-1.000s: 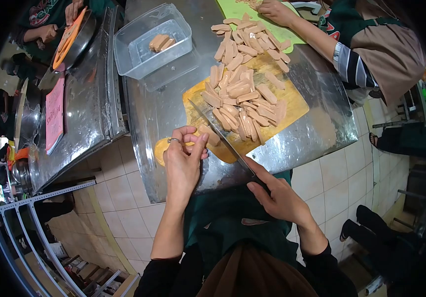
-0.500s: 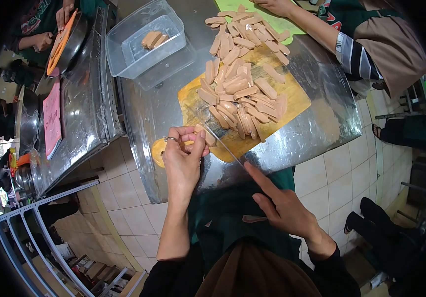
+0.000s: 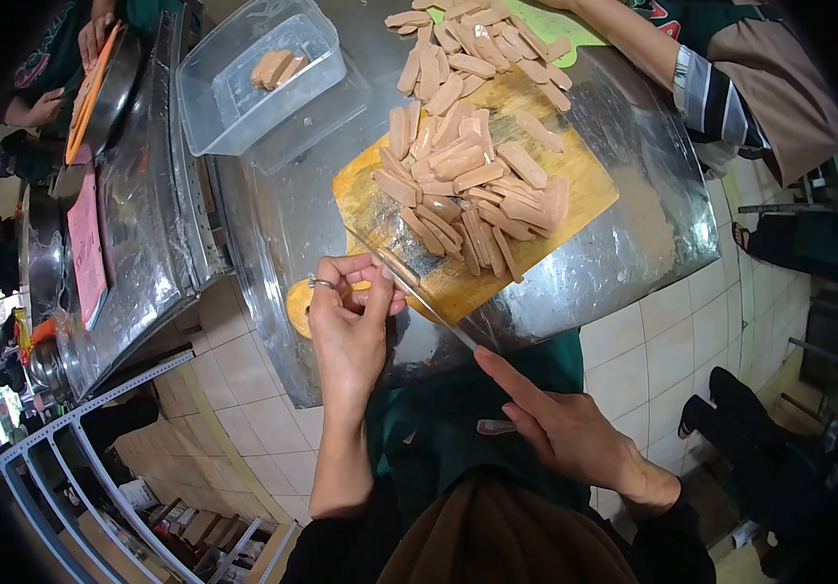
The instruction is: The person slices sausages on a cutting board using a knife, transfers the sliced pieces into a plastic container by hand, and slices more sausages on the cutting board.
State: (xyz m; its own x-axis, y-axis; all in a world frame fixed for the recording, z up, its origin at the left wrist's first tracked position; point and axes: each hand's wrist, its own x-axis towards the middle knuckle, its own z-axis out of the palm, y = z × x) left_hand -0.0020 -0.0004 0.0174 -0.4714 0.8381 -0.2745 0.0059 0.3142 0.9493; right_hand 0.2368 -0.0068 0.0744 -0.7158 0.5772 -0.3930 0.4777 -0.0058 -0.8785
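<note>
My right hand (image 3: 575, 433) grips a knife (image 3: 428, 306), its index finger stretched along the top of the blade and its handle hidden in the palm. The blade slants across the near left part of a yellow wooden cutting board (image 3: 580, 190), beside the fingertips of my left hand (image 3: 349, 326). My left fingers are curled together around a sausage piece (image 3: 395, 265), mostly covered by the fingers and blade. Many tan sausage slices (image 3: 458, 161) lie heaped on the board just beyond the knife.
A clear plastic tub (image 3: 254, 97) with a few sausage pieces (image 3: 278, 68) stands at the back left of the metal table (image 3: 288, 219). A co-worker's arm (image 3: 628, 34) reaches over a green board (image 3: 560, 24). Another person's hands (image 3: 98, 44) hold an orange-rimmed item at left.
The knife has come down and left, its blade now against the sausage piece at my left fingertips. My left hand has shifted slightly left. The view has moved a little.
</note>
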